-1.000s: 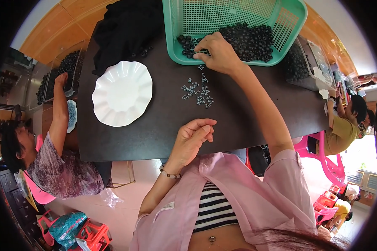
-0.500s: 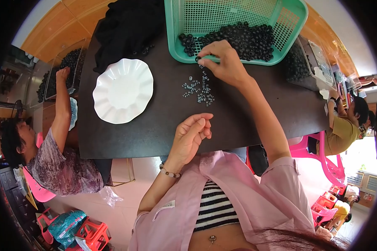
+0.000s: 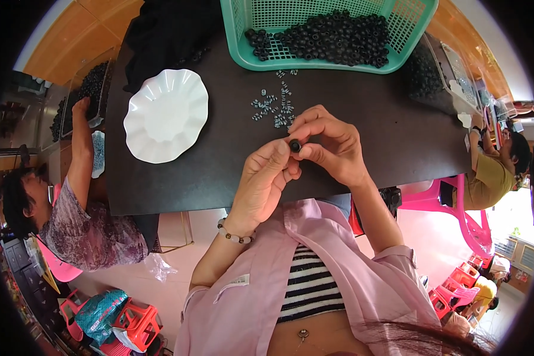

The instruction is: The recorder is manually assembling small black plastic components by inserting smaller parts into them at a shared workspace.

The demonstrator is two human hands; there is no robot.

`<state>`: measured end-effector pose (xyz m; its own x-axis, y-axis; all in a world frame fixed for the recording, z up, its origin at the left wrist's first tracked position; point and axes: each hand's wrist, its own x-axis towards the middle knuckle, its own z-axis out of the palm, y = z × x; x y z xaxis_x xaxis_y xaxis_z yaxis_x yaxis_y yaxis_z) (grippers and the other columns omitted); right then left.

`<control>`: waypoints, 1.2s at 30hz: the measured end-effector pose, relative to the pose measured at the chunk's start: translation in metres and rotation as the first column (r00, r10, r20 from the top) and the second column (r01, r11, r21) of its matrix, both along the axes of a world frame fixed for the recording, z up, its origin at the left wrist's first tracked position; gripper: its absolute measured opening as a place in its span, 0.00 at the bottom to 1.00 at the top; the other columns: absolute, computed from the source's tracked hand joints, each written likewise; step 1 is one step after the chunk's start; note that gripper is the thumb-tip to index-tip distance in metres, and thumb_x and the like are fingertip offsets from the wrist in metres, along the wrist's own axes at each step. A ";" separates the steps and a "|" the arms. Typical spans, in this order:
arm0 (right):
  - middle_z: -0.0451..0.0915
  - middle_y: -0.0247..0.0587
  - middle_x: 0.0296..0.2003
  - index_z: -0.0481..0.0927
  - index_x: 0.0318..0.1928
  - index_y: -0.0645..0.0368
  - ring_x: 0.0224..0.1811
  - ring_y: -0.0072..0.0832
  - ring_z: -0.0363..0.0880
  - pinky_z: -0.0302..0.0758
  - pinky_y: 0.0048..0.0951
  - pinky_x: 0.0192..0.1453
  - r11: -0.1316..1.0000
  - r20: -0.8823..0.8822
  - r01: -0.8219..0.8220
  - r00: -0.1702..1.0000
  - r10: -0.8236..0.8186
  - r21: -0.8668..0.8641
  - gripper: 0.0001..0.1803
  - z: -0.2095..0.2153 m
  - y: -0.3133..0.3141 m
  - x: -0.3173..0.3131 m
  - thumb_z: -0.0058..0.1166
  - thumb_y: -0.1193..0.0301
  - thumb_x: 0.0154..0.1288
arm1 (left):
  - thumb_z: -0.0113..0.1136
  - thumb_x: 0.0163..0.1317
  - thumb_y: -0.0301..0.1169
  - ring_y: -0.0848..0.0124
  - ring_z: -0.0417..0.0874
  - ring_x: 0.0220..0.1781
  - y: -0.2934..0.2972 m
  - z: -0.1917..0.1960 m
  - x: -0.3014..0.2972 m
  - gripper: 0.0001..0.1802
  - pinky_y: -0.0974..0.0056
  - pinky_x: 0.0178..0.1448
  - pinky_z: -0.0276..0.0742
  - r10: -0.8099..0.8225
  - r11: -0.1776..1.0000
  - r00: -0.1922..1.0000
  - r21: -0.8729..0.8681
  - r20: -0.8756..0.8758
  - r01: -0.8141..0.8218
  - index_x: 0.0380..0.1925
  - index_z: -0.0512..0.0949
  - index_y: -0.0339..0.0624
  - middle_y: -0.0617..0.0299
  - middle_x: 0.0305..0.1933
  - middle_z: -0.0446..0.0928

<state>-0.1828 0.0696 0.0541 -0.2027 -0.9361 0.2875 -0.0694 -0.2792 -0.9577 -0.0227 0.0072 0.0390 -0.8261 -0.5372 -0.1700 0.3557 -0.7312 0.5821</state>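
Both my hands meet over the near part of the dark table. A small black round piece with a hollow middle is pinched between the thumb and index finger of my right hand. My left hand is closed, its thumb pressed against its curled fingers right beside the black piece; what it holds, if anything, is hidden. Just beyond my hands lie many tiny shiny silvery pieces in a loose scatter. A green plastic basket behind them contains a heap of similar black pieces.
A white scalloped plate is on the left, near a black cloth. Clear bins of black pieces stand at the right. One person works at the left, another at the right by a pink chair.
My right hand has drawn back from the basket's front edge with the black piece, bringing it to my left hand. The left hand has stayed nearly in place.
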 end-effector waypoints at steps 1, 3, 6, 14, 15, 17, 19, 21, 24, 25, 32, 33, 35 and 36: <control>0.77 0.42 0.42 0.82 0.38 0.63 0.46 0.27 0.73 0.73 0.27 0.47 1.000 0.004 0.001 1.000 -0.001 -0.001 0.11 -0.002 0.001 0.001 0.66 0.74 0.55 | 0.52 0.70 0.41 0.82 0.71 0.33 0.001 -0.001 0.000 0.16 0.73 0.41 0.72 -0.013 1.000 1.000 -0.014 -0.019 0.013 0.45 0.78 0.40 0.69 0.35 0.76; 0.77 0.41 0.43 0.83 0.38 0.63 0.47 0.26 0.72 0.72 0.25 0.47 1.000 0.015 0.010 1.000 -0.010 0.000 0.10 -0.005 0.003 0.003 0.65 0.74 0.55 | 0.52 0.70 0.41 0.83 0.71 0.33 0.003 -0.002 0.000 0.16 0.73 0.41 0.72 -0.013 1.000 1.000 0.014 -0.016 0.013 0.44 0.78 0.39 0.70 0.34 0.76; 0.78 0.40 0.42 0.83 0.38 0.62 0.46 0.27 0.72 0.72 0.27 0.48 1.000 0.011 0.026 1.000 -0.027 0.009 0.10 -0.006 0.006 0.005 0.66 0.73 0.55 | 0.52 0.70 0.40 0.83 0.71 0.32 0.004 -0.003 0.001 0.16 0.73 0.41 0.72 -0.021 0.998 1.000 0.055 -0.002 0.021 0.43 0.79 0.39 0.71 0.33 0.75; 0.81 0.38 0.38 0.84 0.40 0.59 0.44 0.31 0.72 0.71 0.31 0.48 0.993 -0.515 0.075 0.850 -0.111 -0.089 0.14 0.004 0.008 -0.002 0.67 0.69 0.52 | 0.51 0.70 0.38 0.80 0.71 0.32 0.001 -0.015 0.008 0.18 0.71 0.42 0.73 -0.093 0.992 0.995 0.082 0.027 0.091 0.48 0.76 0.32 0.68 0.32 0.75; 0.81 0.38 0.38 0.84 0.40 0.59 0.44 0.30 0.72 0.71 0.30 0.47 0.990 -0.546 0.095 0.827 -0.134 -0.100 0.14 0.006 0.007 -0.002 0.67 0.69 0.52 | 0.51 0.70 0.38 0.80 0.71 0.32 0.001 -0.018 0.008 0.18 0.71 0.41 0.72 -0.074 0.993 0.997 0.089 0.037 0.071 0.47 0.76 0.32 0.68 0.32 0.75; 0.81 0.38 0.38 0.84 0.40 0.59 0.42 0.30 0.73 0.71 0.29 0.46 0.993 -0.503 0.115 0.856 -0.118 -0.037 0.13 0.013 0.005 -0.004 0.66 0.70 0.52 | 0.51 0.70 0.37 0.80 0.71 0.32 0.001 -0.018 0.009 0.18 0.72 0.41 0.72 -0.054 0.994 0.997 0.096 0.047 0.049 0.47 0.76 0.32 0.68 0.32 0.74; 0.82 0.38 0.38 0.84 0.40 0.59 0.40 0.29 0.74 0.72 0.28 0.45 0.990 -0.461 0.139 0.880 -0.111 0.027 0.12 0.014 0.003 -0.010 0.65 0.71 0.53 | 0.51 0.70 0.37 0.80 0.71 0.32 0.000 -0.016 0.008 0.17 0.72 0.40 0.72 -0.021 0.996 0.996 0.091 0.092 0.013 0.46 0.76 0.32 0.69 0.31 0.74; 0.81 0.39 0.36 0.84 0.40 0.60 0.36 0.27 0.76 0.72 0.25 0.40 0.965 -0.468 0.258 0.858 -0.212 0.036 0.10 0.002 -0.007 -0.026 0.64 0.75 0.55 | 0.51 0.70 0.37 0.80 0.71 0.32 -0.002 -0.016 0.008 0.17 0.72 0.40 0.72 0.000 0.997 0.993 0.071 0.121 -0.009 0.46 0.76 0.33 0.68 0.31 0.73; 0.80 0.37 0.32 0.84 0.39 0.59 0.33 0.28 0.75 0.73 0.25 0.36 0.946 -0.591 0.323 0.763 -0.260 0.001 0.09 -0.009 -0.028 -0.045 0.62 0.77 0.55 | 0.50 0.71 0.37 0.79 0.72 0.32 -0.003 -0.017 0.009 0.16 0.72 0.39 0.72 0.036 0.997 0.990 0.066 0.135 -0.045 0.45 0.76 0.34 0.68 0.32 0.73; 0.80 0.36 0.31 0.83 0.38 0.59 0.34 0.28 0.75 0.73 0.26 0.36 0.940 -0.691 0.340 0.679 -0.246 0.000 0.09 -0.011 -0.034 -0.051 0.63 0.77 0.55 | 0.50 0.71 0.37 0.79 0.72 0.32 -0.004 -0.017 0.009 0.15 0.71 0.39 0.72 0.044 0.995 0.992 0.083 0.119 -0.054 0.44 0.76 0.35 0.68 0.32 0.73; 0.81 0.35 0.34 0.82 0.34 0.57 0.42 0.34 0.73 0.72 0.32 0.44 0.941 -0.804 0.329 0.537 -0.256 -0.080 0.08 -0.034 -0.064 -0.061 0.65 0.75 0.51 | 0.49 0.71 0.38 0.77 0.71 0.32 -0.009 -0.024 0.010 0.15 0.69 0.39 0.71 0.054 0.986 0.995 0.151 0.081 -0.066 0.45 0.74 0.37 0.67 0.33 0.72; 0.81 0.35 0.34 0.82 0.34 0.57 0.42 0.34 0.73 0.72 0.32 0.44 0.942 -0.804 0.328 0.539 -0.251 -0.075 0.08 -0.035 -0.067 -0.060 0.65 0.75 0.51 | 0.48 0.72 0.38 0.77 0.71 0.32 -0.011 -0.024 0.009 0.15 0.69 0.39 0.71 0.050 0.989 0.995 0.138 0.086 -0.062 0.45 0.74 0.38 0.67 0.32 0.72; 0.80 0.34 0.35 0.82 0.33 0.56 0.42 0.35 0.73 0.71 0.33 0.47 0.935 -0.798 0.348 0.540 -0.266 -0.077 0.08 -0.037 -0.073 -0.058 0.65 0.75 0.50 | 0.48 0.72 0.38 0.77 0.71 0.32 -0.014 -0.025 0.009 0.15 0.69 0.39 0.71 0.047 0.990 0.995 0.130 0.093 -0.059 0.46 0.74 0.38 0.67 0.32 0.72; 0.80 0.34 0.35 0.82 0.33 0.56 0.42 0.35 0.73 0.71 0.33 0.47 0.934 -0.800 0.350 0.539 -0.265 -0.074 0.08 -0.039 -0.075 -0.058 0.65 0.75 0.50 | 0.47 0.72 0.39 0.78 0.71 0.32 -0.015 -0.026 0.009 0.15 0.69 0.40 0.71 0.038 0.991 0.996 0.128 0.085 -0.049 0.46 0.74 0.38 0.67 0.32 0.72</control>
<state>-0.2412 -0.0053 0.0156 -0.2166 -0.8894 0.4025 -0.8690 -0.0123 -0.4946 -0.0141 -0.0082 0.0128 -0.7830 -0.5412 -0.3067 0.3436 -0.7873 0.5120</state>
